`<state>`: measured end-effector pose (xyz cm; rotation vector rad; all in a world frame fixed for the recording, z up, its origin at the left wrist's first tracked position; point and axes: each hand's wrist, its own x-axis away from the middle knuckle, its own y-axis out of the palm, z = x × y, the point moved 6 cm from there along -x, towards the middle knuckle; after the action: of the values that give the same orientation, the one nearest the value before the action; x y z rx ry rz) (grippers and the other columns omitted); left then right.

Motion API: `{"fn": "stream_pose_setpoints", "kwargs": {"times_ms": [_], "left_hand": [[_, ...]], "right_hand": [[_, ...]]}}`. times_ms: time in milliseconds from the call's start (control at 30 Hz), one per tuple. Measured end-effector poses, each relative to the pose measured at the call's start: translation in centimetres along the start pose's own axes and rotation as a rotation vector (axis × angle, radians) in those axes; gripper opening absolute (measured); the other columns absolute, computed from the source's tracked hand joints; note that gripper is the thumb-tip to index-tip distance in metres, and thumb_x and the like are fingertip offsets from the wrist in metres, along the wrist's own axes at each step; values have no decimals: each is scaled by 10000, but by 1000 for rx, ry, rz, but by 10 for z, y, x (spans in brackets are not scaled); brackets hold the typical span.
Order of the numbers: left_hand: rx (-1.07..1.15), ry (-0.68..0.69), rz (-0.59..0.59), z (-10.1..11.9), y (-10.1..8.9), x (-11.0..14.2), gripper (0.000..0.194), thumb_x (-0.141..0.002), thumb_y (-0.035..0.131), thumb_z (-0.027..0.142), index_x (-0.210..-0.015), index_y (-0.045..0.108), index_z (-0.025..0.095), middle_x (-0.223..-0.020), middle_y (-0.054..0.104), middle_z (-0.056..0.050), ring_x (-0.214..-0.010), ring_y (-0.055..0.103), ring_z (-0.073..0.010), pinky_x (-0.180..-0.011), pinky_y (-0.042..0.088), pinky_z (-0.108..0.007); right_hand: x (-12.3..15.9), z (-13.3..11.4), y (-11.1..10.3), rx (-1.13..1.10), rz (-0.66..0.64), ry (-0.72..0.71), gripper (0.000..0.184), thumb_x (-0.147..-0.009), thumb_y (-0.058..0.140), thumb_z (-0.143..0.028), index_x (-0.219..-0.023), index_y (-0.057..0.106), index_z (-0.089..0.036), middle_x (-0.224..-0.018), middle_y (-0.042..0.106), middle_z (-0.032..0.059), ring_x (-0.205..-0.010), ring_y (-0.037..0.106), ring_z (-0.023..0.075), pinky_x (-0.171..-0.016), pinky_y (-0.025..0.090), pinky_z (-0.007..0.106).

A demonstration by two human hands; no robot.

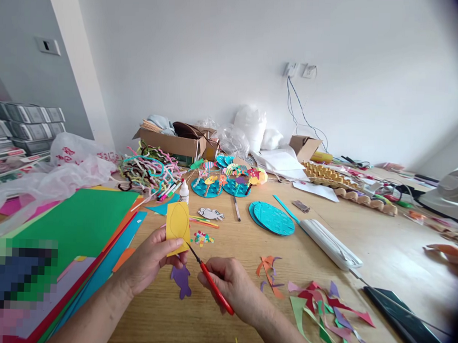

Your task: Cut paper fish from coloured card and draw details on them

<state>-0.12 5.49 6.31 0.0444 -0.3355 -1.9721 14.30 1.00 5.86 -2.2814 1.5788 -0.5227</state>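
My left hand (150,261) pinches a small yellow sheet of paper (179,220), held upright, with a fish-like outline drawn on it. In my right hand (236,287) is a pair of scissors (215,286) with red handles. The dark blade tips meet the lower right edge of the yellow paper; whether they are cutting into it I cannot tell. Below the paper, a purple fish cutout (181,281) lies on the table, partly behind my left fingers. A little beyond are small coloured paper dots (203,237) and a grey-white fish cutout (211,214).
Coloured paper sheets (77,216) are stacked at the left. Paper scraps (322,310) and a dark phone-like slab (400,317) lie at the right, near a white power strip (329,243). Blue discs (274,218), a white glue bottle (183,192) and pipe cleaners (154,169) are farther back.
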Motion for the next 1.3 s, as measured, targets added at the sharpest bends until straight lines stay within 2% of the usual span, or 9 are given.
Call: {"fn": "stream_pose_setpoints", "kwargs": {"times_ms": [333,667,900,1300], "left_hand": [[-19,-29,-5,0,3,1,197,-682,699,339,-698,639,152,-614,666,-23,-593,589,-150,-524,448,-240],[-33,-27,-10,-2,3,1,208,-678,693,343,-676,622,147,-592,653,-17,-573,578,-141,-509,445,-229],[-38,14,30,0,-2,-2,222,-725,670,341,-844,595,170,-642,633,22,-578,595,-142,-485,446,-228],[-57,38,-38,-1,1,-2,183,-750,648,336,-766,604,160,-604,630,10,-548,567,-126,-484,454,-217]], "right_hand": [[0,3,6,-55,-39,44,290,-841,486,-303,-588,416,-179,-480,374,-67,-444,315,60,-438,227,189],[-1,3,2,-18,15,-26,333,-836,507,-340,-572,395,-173,-510,327,-66,-471,292,59,-447,212,193],[-1,2,1,-25,19,-28,339,-826,519,-340,-559,385,-179,-493,329,-68,-459,292,62,-447,216,202],[0,2,3,-45,-9,-2,316,-839,497,-322,-572,401,-182,-476,361,-67,-448,306,64,-448,224,202]]}}
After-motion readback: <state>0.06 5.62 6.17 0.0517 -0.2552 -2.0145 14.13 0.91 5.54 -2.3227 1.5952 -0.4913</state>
